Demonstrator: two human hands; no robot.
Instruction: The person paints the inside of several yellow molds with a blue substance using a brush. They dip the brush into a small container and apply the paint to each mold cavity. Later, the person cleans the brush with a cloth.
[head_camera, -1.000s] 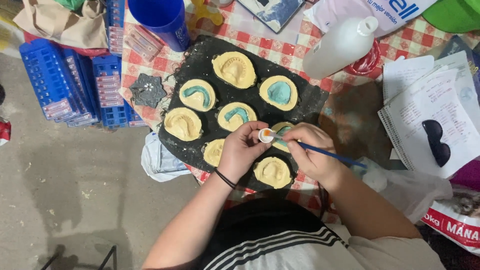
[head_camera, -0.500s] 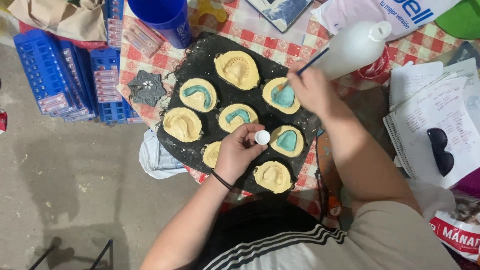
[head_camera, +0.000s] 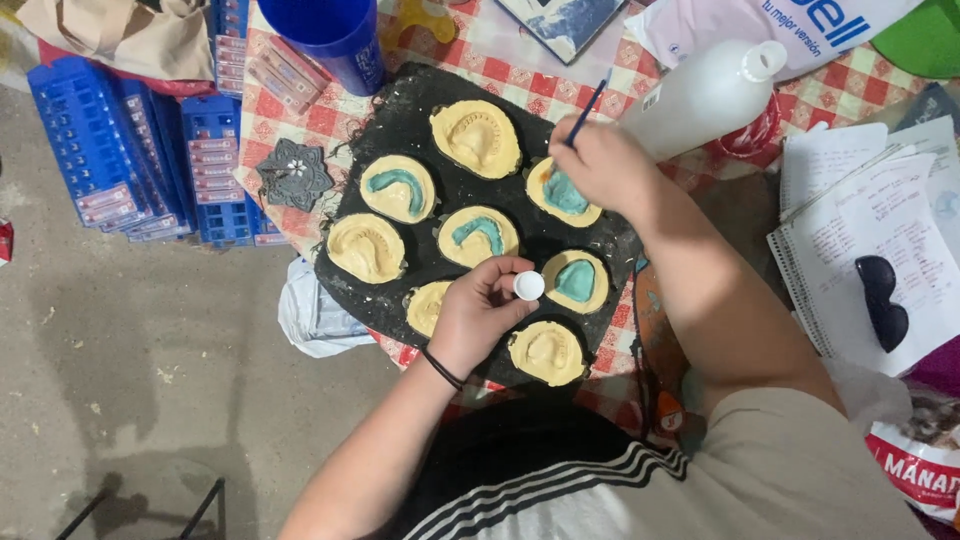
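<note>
Checkered desk (head_camera: 860, 95) carries a black tray (head_camera: 400, 110) of casts. Right hand (head_camera: 600, 160), fingers clamped on a brush (head_camera: 588, 105), sits over the upper-right cast (head_camera: 560, 195); left hand (head_camera: 480, 310) pinches a white cap (head_camera: 528, 286) nearer the body.

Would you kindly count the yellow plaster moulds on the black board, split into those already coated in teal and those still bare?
Teal-coated moulds: 4
Bare yellow moulds: 4
Total on the black board: 8

A blue cup (head_camera: 335, 35) stands at the far side. Blue racks (head_camera: 110, 140) lie left. Sunglasses (head_camera: 885, 300) rest on papers (head_camera: 850, 225) at the right.
</note>
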